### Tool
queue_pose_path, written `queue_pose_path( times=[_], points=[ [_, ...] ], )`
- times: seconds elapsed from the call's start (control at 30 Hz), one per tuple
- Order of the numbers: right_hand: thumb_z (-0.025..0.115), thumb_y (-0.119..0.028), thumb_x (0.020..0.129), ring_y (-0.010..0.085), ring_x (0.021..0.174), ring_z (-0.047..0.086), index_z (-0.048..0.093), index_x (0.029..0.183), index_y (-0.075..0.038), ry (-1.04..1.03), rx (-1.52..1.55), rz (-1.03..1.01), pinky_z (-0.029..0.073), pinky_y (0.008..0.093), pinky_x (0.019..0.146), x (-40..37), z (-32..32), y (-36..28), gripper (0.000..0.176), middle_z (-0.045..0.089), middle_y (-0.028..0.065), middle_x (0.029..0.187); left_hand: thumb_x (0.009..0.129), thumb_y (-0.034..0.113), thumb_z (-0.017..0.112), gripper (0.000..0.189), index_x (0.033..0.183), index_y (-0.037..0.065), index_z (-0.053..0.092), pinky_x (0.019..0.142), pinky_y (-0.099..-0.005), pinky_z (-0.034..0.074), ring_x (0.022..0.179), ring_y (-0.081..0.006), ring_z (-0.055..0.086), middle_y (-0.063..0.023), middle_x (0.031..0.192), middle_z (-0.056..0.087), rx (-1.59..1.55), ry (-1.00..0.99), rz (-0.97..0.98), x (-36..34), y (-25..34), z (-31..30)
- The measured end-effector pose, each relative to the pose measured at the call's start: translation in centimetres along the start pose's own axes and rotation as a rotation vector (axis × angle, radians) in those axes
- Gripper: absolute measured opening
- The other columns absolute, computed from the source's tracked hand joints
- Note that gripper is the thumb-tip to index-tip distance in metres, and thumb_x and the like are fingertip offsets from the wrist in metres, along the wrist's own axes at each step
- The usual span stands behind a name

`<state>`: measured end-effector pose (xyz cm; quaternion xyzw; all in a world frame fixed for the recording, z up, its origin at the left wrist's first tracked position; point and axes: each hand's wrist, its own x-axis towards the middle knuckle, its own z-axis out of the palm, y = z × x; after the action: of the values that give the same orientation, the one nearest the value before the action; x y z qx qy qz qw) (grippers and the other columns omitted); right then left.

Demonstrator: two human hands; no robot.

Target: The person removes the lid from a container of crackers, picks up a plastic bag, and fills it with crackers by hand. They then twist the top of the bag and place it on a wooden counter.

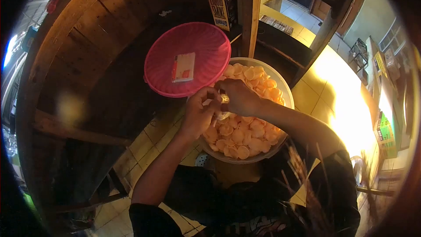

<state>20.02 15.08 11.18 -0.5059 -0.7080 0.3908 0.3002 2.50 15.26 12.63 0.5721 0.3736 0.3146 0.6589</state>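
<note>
My left hand and my right hand come together over a wide, pale basin. Pinched between their fingers is a small clear plastic bag, mostly hidden behind the hands. Round, pale orange crackers fill the basin. A ribbed pink lid overlaps the basin's far left edge in this view. On the lid lies a flat white and red packet.
A box labelled "Liquid Smoke" stands behind the lid, beside a wooden post. Dark wooden furniture curves along the left. Yellow tiles cover the floor; a green carton is at far right.
</note>
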Motion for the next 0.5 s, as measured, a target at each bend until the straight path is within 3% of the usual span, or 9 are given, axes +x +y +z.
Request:
queue_pose_path(
  times=[0.07, 0.1, 0.13, 0.2, 0.3, 0.33, 0.4, 0.47, 0.5],
  points=[
    [0.078, -0.023, 0.073, 0.0315, 0.096, 0.063, 0.058, 0.108, -0.001, 0.099, -0.457, -0.117, 0.051, 0.0405, 0.082, -0.1, 0.2, 1.2, 0.045, 0.062, 0.0171, 0.105, 0.092, 0.006, 0.056, 0.007, 0.097, 0.002, 0.054, 0.048, -0.0228, 0.043, 0.054, -0.0080, 0.054, -0.0042, 0.082, 0.057, 0.201, 0.064, 0.112, 0.2, -0.5, -0.8],
    [0.078, -0.023, 0.073, 0.0315, 0.096, 0.063, 0.058, 0.108, -0.001, 0.103, -0.456, -0.115, 0.051, 0.0405, 0.082, 0.0, -0.5, 1.3, 0.045, 0.062, 0.0171, 0.105, 0.091, 0.004, 0.055, 0.006, 0.097, 0.003, 0.054, 0.049, -0.0238, 0.043, 0.056, -0.0086, 0.055, -0.0049, 0.083, 0.057, 0.410, 0.126, 0.226, 0.4, -0.7, -1.3],
    [0.077, -0.030, 0.075, 0.0330, 0.099, 0.062, 0.057, 0.111, -0.001, -0.023, -0.427, 0.048, 0.051, 0.0422, 0.083, 0.2, -1.8, 1.1, 0.050, 0.061, 0.0182, 0.107, 0.091, 0.004, 0.055, 0.006, 0.097, 0.003, 0.054, 0.049, -0.0238, 0.043, 0.056, -0.0086, 0.055, -0.0049, 0.083, 0.057, 0.410, 0.124, 0.225, 0.4, -0.4, -1.5],
    [0.076, -0.036, 0.076, 0.0345, 0.102, 0.062, 0.057, 0.115, -0.002, -0.152, -0.402, 0.206, 0.050, 0.0439, 0.084, -0.3, -3.3, -0.1, 0.055, 0.060, 0.0193, 0.109, 0.081, -0.009, 0.056, 0.018, 0.094, 0.003, 0.056, 0.068, -0.0316, 0.050, 0.078, -0.0240, 0.063, -0.0119, 0.093, 0.057, 0.736, 0.174, 0.348, 0.4, 0.4, -2.0],
    [0.070, -0.042, 0.081, 0.0341, 0.104, 0.061, 0.054, 0.122, -0.005, -0.366, -0.779, 0.427, 0.050, 0.0448, 0.086, -1.7, -3.4, -1.4, 0.058, 0.060, 0.0201, 0.110, 0.077, -0.013, 0.054, 0.019, 0.088, 0.002, 0.060, 0.072, -0.0349, 0.049, 0.082, -0.0285, 0.063, -0.0141, 0.094, 0.059, 0.775, 0.131, 0.398, 0.4, -0.4, -3.0],
    [0.070, -0.039, 0.081, 0.0343, 0.104, 0.061, 0.053, 0.123, -0.006, -0.453, -0.828, 0.388, 0.049, 0.0450, 0.086, -2.4, -2.5, -0.8, 0.055, 0.060, 0.0200, 0.111, 0.077, -0.013, 0.054, 0.019, 0.088, 0.002, 0.060, 0.072, -0.0349, 0.049, 0.082, -0.0285, 0.063, -0.0141, 0.094, 0.059, 0.776, 0.132, 0.398, 0.5, -0.6, -3.1],
    [0.069, -0.036, 0.081, 0.0344, 0.103, 0.061, 0.052, 0.124, -0.008, -0.542, -0.875, 0.347, 0.049, 0.0452, 0.087, -3.3, -1.0, 0.3, 0.054, 0.060, 0.0198, 0.111, 0.088, -0.009, 0.046, 0.018, 0.087, 0.000, 0.062, 0.057, -0.0270, 0.047, 0.064, -0.0124, 0.059, -0.0097, 0.089, 0.059, 0.854, 0.137, 0.459, 0.5, -0.7, -3.2],
    [0.072, -0.025, 0.078, 0.0342, 0.100, 0.063, 0.062, 0.104, -0.001, -0.423, -0.746, 0.252, 0.051, 0.0423, 0.082, -3.6, 0.2, 1.1, 0.036, 0.063, 0.0232, 0.101, 0.089, -0.008, 0.046, 0.019, 0.090, 0.000, 0.063, 0.057, -0.0270, 0.047, 0.062, -0.0119, 0.059, -0.0087, 0.088, 0.059, 0.858, 0.156, 0.394, 0.4, -0.5, -2.8],
    [0.072, -0.025, 0.078, 0.0342, 0.100, 0.063, 0.062, 0.104, -0.001, -0.420, -0.746, 0.249, 0.051, 0.0423, 0.082, -3.5, 0.3, 1.4, 0.036, 0.063, 0.0232, 0.101, 0.089, -0.007, 0.045, 0.021, 0.092, 0.000, 0.064, 0.057, -0.0270, 0.047, 0.061, -0.0114, 0.058, -0.0078, 0.086, 0.060, 0.861, 0.175, 0.335, 0.3, -0.3, -2.7]
  ],
)
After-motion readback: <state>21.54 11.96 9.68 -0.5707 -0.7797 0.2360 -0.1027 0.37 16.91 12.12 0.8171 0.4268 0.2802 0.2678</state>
